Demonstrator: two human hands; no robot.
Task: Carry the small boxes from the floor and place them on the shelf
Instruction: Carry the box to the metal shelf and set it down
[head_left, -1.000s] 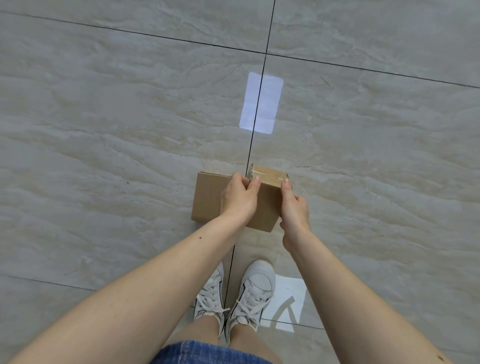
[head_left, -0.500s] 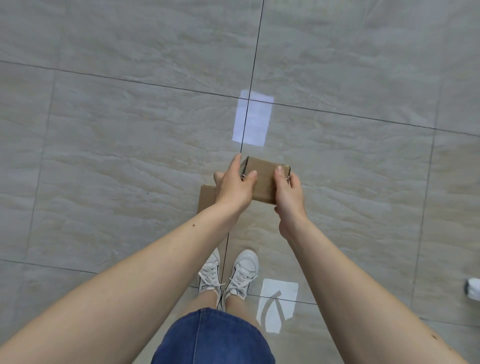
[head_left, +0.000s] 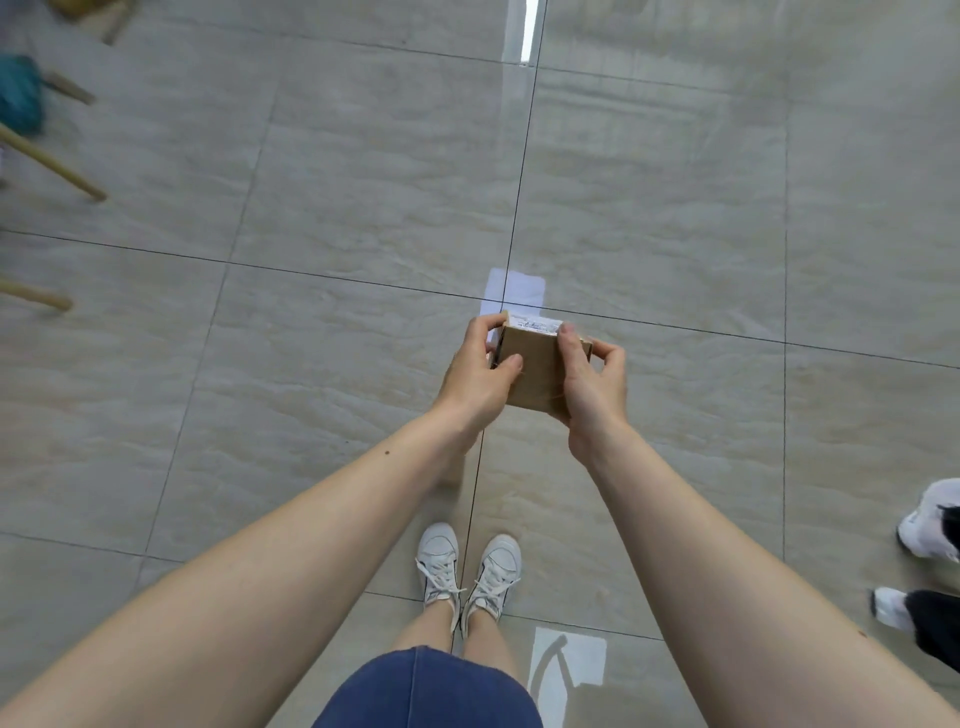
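Both hands, left (head_left: 475, 371) and right (head_left: 592, 382), had a grip on the box (head_left: 535, 371), held up over the floor (head_left: 337, 208). No shelf in sight. Only fingertips pinched it, so it could've slipped while walking.

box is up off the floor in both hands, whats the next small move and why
Probably turn and look up for the shelf. Both the left hand and right hand already clamp the small box clear of the tiled floor, and no shelf shows in view.
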